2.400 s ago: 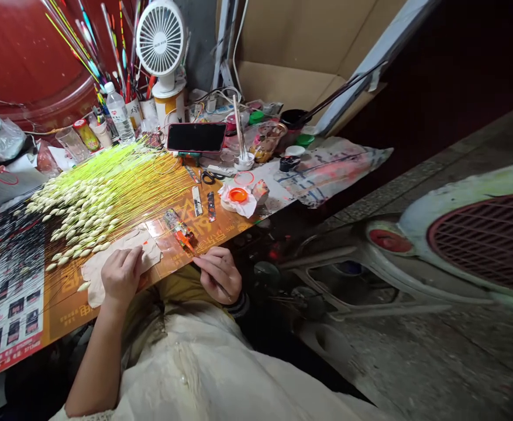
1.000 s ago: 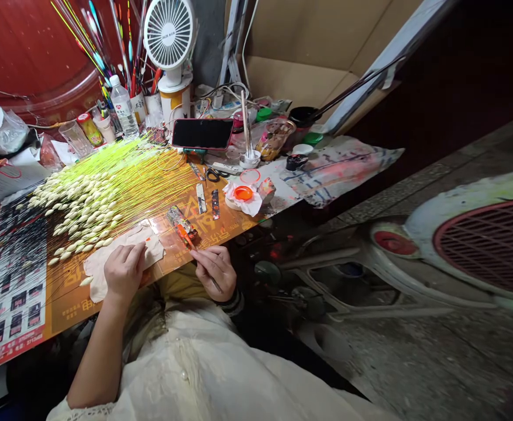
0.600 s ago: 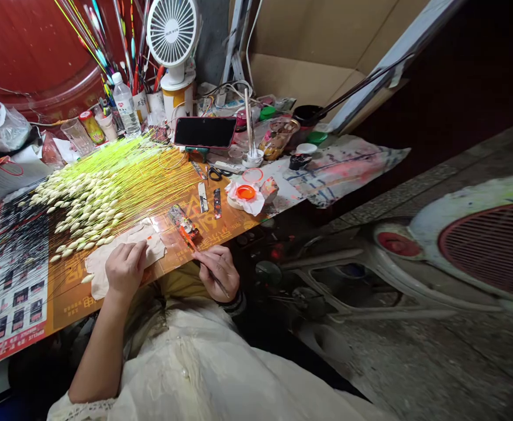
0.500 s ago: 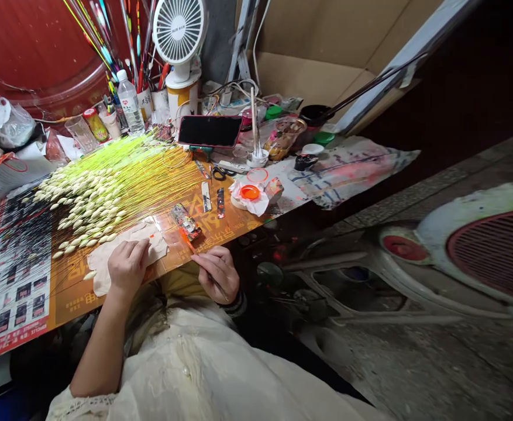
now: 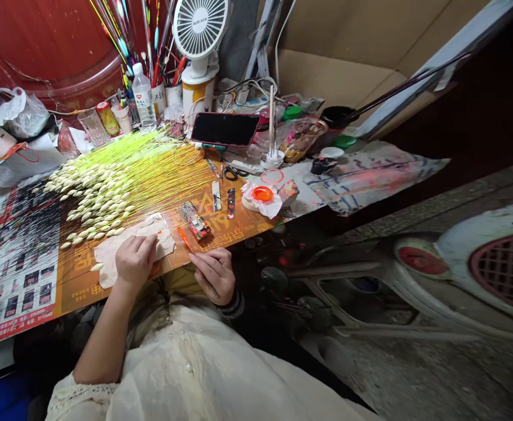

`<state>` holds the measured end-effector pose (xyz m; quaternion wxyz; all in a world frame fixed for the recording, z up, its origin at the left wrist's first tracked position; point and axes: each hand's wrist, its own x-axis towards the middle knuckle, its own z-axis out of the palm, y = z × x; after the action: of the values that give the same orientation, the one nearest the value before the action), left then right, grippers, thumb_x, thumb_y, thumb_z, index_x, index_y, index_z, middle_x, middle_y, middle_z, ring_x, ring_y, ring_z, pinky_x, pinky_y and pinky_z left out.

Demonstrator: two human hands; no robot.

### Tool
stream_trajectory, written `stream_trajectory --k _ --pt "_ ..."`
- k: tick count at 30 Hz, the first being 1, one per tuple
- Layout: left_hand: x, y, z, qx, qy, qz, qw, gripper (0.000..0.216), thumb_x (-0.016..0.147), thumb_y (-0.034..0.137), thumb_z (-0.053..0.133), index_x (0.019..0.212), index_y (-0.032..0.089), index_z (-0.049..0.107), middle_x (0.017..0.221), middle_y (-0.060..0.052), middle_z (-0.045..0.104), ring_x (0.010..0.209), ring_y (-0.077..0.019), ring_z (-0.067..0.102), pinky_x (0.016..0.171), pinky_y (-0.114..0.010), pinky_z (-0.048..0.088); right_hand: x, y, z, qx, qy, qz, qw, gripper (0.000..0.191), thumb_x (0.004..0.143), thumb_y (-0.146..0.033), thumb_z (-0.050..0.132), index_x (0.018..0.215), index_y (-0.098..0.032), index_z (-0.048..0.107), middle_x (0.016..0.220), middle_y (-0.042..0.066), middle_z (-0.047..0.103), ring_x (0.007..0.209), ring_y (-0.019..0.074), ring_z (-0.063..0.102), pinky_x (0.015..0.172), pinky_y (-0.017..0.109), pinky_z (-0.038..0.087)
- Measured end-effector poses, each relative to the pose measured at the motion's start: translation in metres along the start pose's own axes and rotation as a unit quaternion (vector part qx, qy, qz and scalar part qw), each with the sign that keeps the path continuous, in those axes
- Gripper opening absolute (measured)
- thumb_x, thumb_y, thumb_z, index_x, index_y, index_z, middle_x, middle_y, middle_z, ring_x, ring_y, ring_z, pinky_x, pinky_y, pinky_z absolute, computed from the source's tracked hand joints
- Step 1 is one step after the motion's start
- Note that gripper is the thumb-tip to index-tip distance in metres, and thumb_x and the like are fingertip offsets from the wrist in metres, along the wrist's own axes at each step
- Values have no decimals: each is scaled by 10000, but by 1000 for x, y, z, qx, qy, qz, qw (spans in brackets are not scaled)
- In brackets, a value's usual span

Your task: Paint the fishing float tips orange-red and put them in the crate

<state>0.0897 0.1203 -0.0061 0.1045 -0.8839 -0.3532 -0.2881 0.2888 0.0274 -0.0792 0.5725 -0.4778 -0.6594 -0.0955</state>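
My left hand (image 5: 136, 257) is closed in a pinch over a pale cloth (image 5: 109, 248) at the table's near edge; what its fingers hold is hidden. By the cloth's left edge lies a single cream float body (image 5: 96, 267); I cannot tell whether its stem runs into that hand. My right hand (image 5: 214, 273), just off the table edge, pinches a thin paintbrush whose orange tip (image 5: 183, 237) points toward a paint-smeared block (image 5: 195, 221). Beyond the cloth lies a heap of fishing floats (image 5: 107, 196) with cream bodies and yellow-green tips.
Farther right stands a small pot of orange paint (image 5: 262, 193) wrapped in tissue. Behind are scissors (image 5: 230, 172), a propped phone (image 5: 225, 128), a white fan (image 5: 200, 26) and a water bottle (image 5: 144, 96). A scooter-like vehicle (image 5: 418, 257) stands at the right.
The view has shifted, so the table and its things appear farther right. My left hand keeps its place over the cloth; my right hand has drawn slightly left relative to the block.
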Motion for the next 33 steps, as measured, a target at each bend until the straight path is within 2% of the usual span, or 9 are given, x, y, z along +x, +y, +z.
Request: stream_trajectory --k 7,13,25,33 --pt "2 1 0 12 14 17 1000 140 926 211 564 1041 193 642 824 -34 703 738 -162 598 684 -294 423 -3 -1 0 6 -21 5 1000 489 896 -164 556 1373 -271 544 1079 49 707 931 216 526 845 437 443" --pt "2 1 -1 12 20 20 1000 134 920 201 573 1040 196 633 828 -32 706 740 -163 603 677 -294 420 -5 1 0 20 -28 -1 999 463 893 -155 559 1348 -236 567 1110 61 698 941 210 505 871 433 420" --pt "3 1 -1 11 21 25 999 127 924 197 566 1037 194 624 830 -36 708 732 -158 606 669 -297 422 0 -3 -1 16 -5 11 1000 542 856 -83 598 1364 -263 547 1045 73 714 920 214 533 858 414 473" --pt "3 2 -1 9 27 24 999 127 922 194 570 1034 192 628 807 -34 699 718 -158 597 664 -294 413 -3 -4 1 34 9 -20 999 518 842 -87 597 1341 -223 560 1029 62 699 921 191 529 865 424 495"
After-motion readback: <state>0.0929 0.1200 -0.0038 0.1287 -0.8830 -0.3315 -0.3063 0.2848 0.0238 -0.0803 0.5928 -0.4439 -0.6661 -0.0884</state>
